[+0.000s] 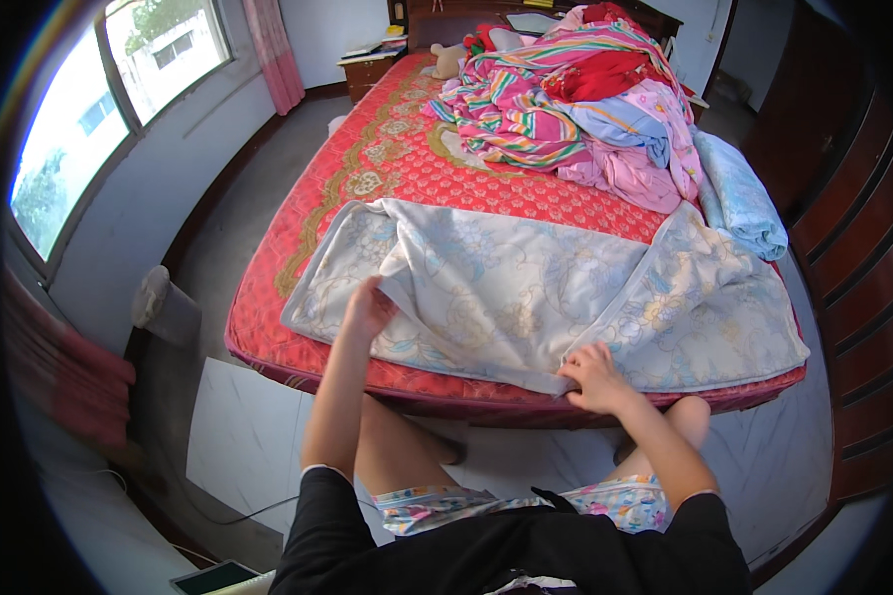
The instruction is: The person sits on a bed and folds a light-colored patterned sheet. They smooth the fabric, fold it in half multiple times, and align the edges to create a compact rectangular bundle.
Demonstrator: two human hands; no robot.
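Note:
A pale floral cloth point(484, 275), perhaps a thin blanket, lies across the foot of the bed with several folds and a grey border. My right hand point(597, 378) pinches its front edge near the middle, close to the mattress rim. My left hand point(372, 306) is at a raised fold on the cloth's left part; its fingertips are partly hidden, so its grip is unclear. The right part of the cloth is folded over at a slant. Beneath it is a red patterned mattress point(409, 167).
Striped and pink bedding point(521, 111) is heaped at the back right. A rolled light-blue quilt point(740, 193) rests on the right edge. On the left stand a waste bin point(171, 305) and, farther back, a nightstand point(368, 74). A cable point(249, 515) crosses the floor.

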